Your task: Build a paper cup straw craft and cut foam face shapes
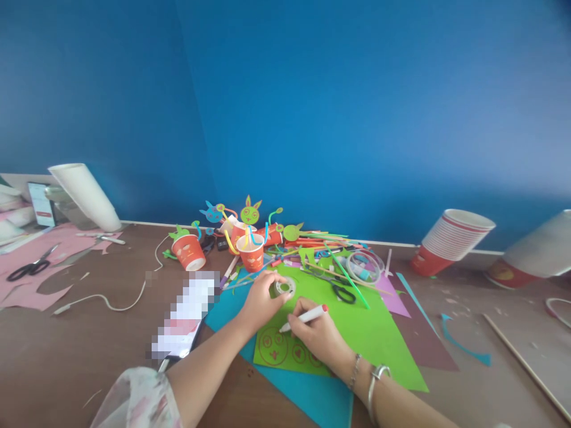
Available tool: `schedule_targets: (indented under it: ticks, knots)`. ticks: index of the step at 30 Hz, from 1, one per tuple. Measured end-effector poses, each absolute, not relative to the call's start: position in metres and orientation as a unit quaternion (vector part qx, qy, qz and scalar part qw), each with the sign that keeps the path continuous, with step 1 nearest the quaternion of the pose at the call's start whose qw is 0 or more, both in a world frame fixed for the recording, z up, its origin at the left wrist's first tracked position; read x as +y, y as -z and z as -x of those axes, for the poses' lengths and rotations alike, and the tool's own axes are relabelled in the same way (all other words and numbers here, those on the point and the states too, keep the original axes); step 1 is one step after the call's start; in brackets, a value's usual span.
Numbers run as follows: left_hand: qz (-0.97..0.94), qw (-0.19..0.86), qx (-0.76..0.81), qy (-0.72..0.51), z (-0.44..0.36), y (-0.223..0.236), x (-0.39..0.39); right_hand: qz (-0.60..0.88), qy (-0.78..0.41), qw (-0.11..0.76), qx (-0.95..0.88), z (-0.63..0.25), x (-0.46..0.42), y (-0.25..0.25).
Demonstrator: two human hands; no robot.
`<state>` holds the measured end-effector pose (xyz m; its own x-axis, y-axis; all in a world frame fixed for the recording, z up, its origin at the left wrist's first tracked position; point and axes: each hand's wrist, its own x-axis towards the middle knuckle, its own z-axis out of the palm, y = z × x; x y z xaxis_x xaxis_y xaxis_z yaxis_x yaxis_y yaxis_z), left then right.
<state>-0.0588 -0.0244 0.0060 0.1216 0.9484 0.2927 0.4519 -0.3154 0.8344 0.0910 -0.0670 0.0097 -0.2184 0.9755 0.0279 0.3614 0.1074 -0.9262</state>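
My right hand [322,340] grips a white marker with a red end [312,314], its tip close to the green paper [375,339]. Red circles are drawn on that sheet: a round face [273,346] and smaller rings with hearts, partly hidden by my right hand. Between the thumb and fingers of my left hand [264,300] is a small clear roll of tape [285,287], held just above the drawing. Under the green sheet lies blue paper [307,392]. Black-handled scissors [342,292] rest on the green sheet's far part.
Red paper cups [188,252] with paper animal faces stand at the back, beside a heap of pipe cleaners and straws. A phone [187,315] lies left of my left arm. Stacked cups [452,241] lean at the right; a wooden stick [526,365] lies nearer.
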Motion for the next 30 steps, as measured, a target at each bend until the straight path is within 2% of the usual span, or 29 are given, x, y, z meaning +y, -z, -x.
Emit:
schedule_targets:
  ticks: [30]
  knots:
    - [-0.703,0.279,0.508,-0.413,0.0603,-0.0023,-0.0226,0.52,-0.454,0.36,-0.628,-0.093,-0.067,-0.0103]
